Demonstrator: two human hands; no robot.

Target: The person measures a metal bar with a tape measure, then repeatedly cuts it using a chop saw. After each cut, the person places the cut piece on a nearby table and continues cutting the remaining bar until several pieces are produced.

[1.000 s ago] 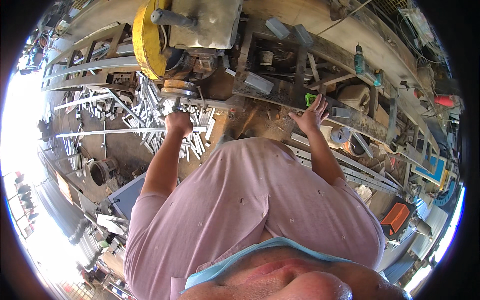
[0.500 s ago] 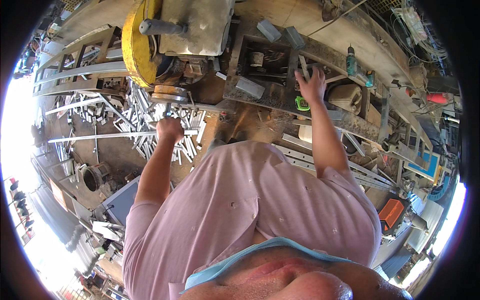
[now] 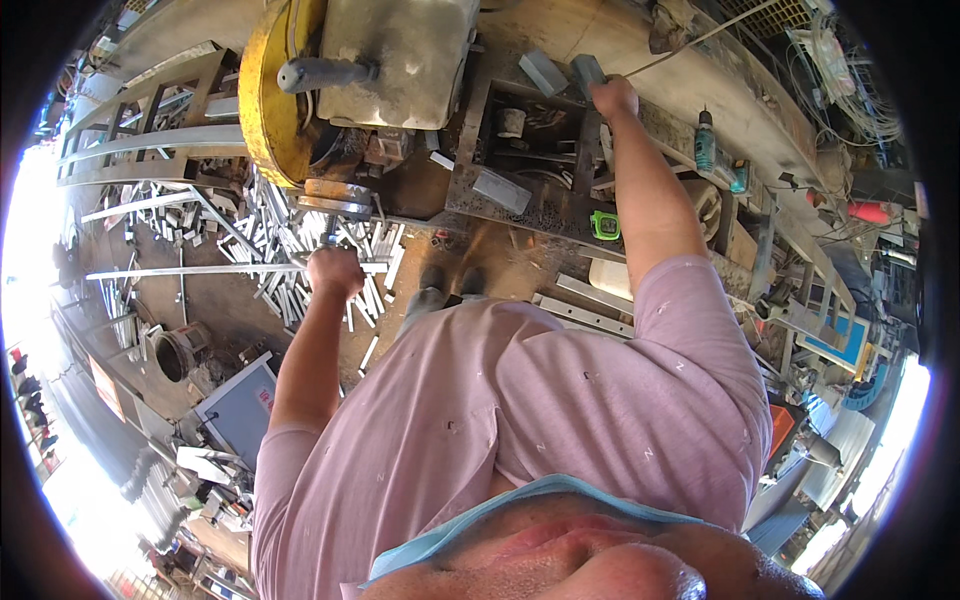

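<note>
Grey blocks (image 3: 542, 73), two, at right hand (image 3: 615, 97)

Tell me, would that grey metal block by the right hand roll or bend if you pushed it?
The grey metal block at the right hand probably wouldn't roll, because its sides look flat. It would likely stay stiff, since it looks like metal with straight edges. It may feel heavy for its size if solid, but I can't see whether it's hollow.

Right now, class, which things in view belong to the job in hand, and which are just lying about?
Apparently in use: left hand at threaded screw; right hand at grey metal block; yellow-guarded cutting machine.

Apparently lying about: cordless drill; bucket.
</note>
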